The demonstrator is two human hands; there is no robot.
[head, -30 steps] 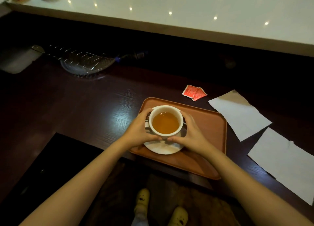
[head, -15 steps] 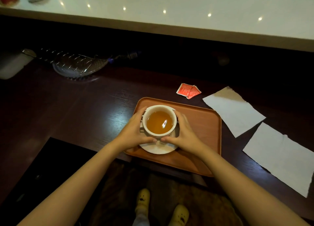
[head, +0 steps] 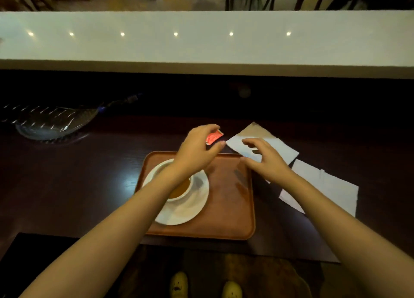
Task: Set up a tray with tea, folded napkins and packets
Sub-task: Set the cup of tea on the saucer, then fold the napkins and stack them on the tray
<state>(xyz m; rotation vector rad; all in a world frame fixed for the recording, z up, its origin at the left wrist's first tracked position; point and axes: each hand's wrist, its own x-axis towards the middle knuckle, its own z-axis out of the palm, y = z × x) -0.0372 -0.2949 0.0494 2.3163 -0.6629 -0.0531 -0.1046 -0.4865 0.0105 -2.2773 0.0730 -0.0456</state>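
While the tea cup [head: 179,189] sits on its saucer [head: 190,210] on the brown tray [head: 230,208], the left hand [head: 197,150] pinches a red packet [head: 214,137] beyond the tray's far edge, and the right hand [head: 266,161] hovers, fingers spread and grasping nothing, over the nearer white napkin [head: 280,150] on the tabletop [head: 78,185].

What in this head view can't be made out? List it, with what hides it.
- Tea cup: mostly covered by the left forearm.
- Red packet: partly behind the left hand; print too small to read.
- Far napkin: the right hand hides whether it touches it.
- Near napkin: one edge under the right forearm.
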